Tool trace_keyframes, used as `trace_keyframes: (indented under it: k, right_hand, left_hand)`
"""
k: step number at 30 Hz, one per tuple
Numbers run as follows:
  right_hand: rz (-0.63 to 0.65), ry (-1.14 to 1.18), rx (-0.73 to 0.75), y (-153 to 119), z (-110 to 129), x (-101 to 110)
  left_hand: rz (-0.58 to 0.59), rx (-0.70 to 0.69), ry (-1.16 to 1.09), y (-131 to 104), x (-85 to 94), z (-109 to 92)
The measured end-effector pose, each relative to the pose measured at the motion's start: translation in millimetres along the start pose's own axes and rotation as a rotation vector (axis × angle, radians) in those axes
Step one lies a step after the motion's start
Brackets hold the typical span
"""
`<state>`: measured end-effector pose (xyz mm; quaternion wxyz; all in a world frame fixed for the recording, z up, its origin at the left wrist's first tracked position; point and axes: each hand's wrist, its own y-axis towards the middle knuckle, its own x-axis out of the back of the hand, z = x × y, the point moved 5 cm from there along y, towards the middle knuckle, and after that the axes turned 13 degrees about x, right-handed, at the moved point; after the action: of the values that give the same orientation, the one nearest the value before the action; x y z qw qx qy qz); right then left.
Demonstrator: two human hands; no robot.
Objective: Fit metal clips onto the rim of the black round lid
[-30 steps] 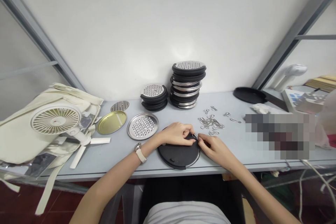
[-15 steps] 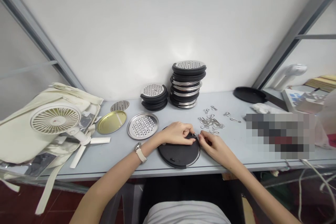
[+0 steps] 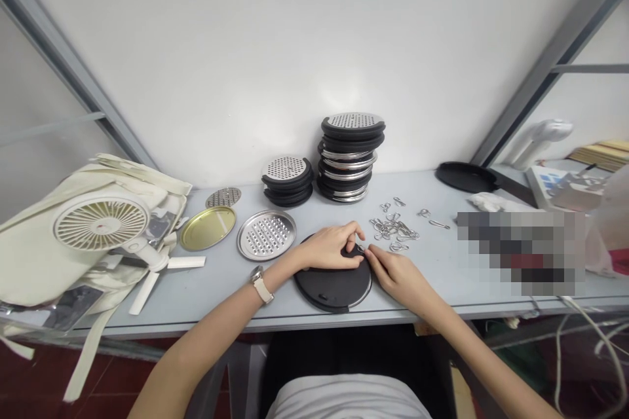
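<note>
A round black disc-shaped piece (image 3: 334, 288) lies flat near the table's front edge. My left hand (image 3: 334, 245) rests over its upper part, thumb and fingers curled around the small metal clip (image 3: 361, 249) at the disc's upper right edge. My right hand (image 3: 396, 272) comes from the right, its thumb and index finger pressed together at the same clip. Just beyond my right hand, several loose wire clips (image 3: 393, 228) are scattered on the table.
Stacked black and metal discs (image 3: 346, 157) stand at the back, beside a shorter stack (image 3: 287, 181). Left are a grater disc (image 3: 266, 236), a gold lid (image 3: 208, 228) and a white fan (image 3: 101, 222) on a bag. A black pan (image 3: 466, 177) lies back right.
My right hand's fingers have straightened a little and shifted slightly left at the clip. My left index finger has lifted slightly. The disc has barely moved.
</note>
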<state>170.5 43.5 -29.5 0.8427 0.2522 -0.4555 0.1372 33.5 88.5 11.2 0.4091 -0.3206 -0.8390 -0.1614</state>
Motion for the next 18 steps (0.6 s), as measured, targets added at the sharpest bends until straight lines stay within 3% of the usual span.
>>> trace_keyframes:
  k: [11,18]
  right_hand:
    - [0.035,-0.056,-0.044,2.0,3.0,3.2]
    - [0.081,-0.188,-0.056,4.3,1.4,-1.4]
  left_hand:
    - [-0.055,-0.114,0.059,0.7,-0.7,-0.6]
    - [-0.06,-0.082,0.08,0.2,-0.2,-0.4]
